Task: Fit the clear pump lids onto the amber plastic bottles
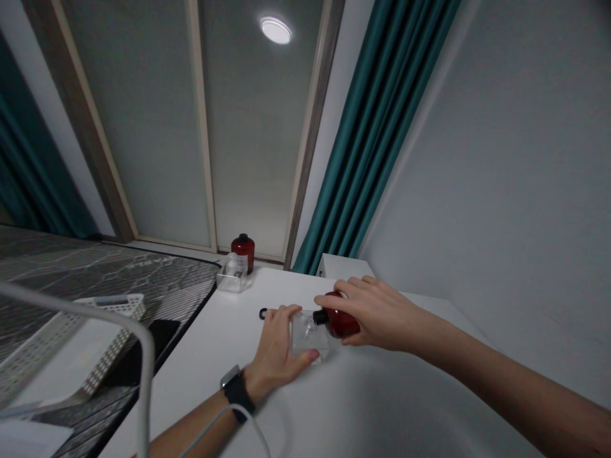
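A dark red bottle (340, 323) lies tipped almost on its side in my right hand (375, 312), its black neck pointing left. That neck is over a clear square container (305, 337) on the white table (229, 356). My left hand (279, 343) grips the container from the left, fingers at its far side and thumb at its near side. Whether liquid comes out of the bottle I cannot tell. Just beyond my left fingers sits a small black ring-shaped piece (262, 313).
At the table's far left corner, a second red bottle (243, 247) with a black top stands behind a clear box (231, 283). A white perforated basket (136, 312) is on the left over a grey patterned surface. A white curved tube (147, 369) crosses the lower left.
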`<state>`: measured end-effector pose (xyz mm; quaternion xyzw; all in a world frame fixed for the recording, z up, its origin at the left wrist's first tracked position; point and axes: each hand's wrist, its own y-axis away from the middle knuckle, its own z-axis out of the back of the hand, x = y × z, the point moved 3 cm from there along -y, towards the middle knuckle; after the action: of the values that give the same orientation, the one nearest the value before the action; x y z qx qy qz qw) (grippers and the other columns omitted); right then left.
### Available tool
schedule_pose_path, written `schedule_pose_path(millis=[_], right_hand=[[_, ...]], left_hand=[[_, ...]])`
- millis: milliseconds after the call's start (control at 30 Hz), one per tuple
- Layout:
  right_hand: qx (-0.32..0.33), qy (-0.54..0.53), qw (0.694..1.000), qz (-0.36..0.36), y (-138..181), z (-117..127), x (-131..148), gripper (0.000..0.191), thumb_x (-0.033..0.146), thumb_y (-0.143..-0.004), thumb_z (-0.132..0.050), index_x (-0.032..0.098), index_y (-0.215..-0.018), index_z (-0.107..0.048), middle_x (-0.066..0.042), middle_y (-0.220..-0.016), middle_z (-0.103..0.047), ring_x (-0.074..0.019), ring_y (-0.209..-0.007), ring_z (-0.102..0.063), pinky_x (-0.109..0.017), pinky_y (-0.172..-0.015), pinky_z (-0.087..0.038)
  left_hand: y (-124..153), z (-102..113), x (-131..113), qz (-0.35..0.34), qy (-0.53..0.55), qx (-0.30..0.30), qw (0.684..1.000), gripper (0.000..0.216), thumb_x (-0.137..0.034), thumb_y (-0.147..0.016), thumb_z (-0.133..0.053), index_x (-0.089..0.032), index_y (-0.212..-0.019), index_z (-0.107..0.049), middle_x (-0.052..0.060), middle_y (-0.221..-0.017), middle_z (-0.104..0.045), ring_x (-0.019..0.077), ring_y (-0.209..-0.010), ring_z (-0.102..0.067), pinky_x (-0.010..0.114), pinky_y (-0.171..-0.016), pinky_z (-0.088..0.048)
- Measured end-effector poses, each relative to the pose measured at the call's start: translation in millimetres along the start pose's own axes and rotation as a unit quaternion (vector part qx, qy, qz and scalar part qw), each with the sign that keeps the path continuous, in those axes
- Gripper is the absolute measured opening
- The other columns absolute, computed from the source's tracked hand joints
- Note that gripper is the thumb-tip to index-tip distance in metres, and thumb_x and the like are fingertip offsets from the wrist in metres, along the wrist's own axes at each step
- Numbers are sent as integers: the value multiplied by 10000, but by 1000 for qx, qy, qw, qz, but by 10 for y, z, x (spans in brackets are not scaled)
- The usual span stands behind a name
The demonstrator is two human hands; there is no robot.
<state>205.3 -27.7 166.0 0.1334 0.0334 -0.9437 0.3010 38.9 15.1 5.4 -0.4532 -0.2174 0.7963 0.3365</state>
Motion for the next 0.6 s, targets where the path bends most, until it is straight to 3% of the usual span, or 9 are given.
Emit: schedule_pose_path(millis=[600], right_hand=[[-9, 6, 1000, 5, -1, 8, 5, 611, 394, -752, -805, 335, -1289, -519, -62, -1085, -648, -294, -949, -637, -394, -767, -455]], left_hand=[[1, 0, 2, 8, 8, 8, 1000, 695, -652, -759, -604, -149, -1228, -509, 138, -1090, -594, 310, -930, -534, 485, -826, -451]])
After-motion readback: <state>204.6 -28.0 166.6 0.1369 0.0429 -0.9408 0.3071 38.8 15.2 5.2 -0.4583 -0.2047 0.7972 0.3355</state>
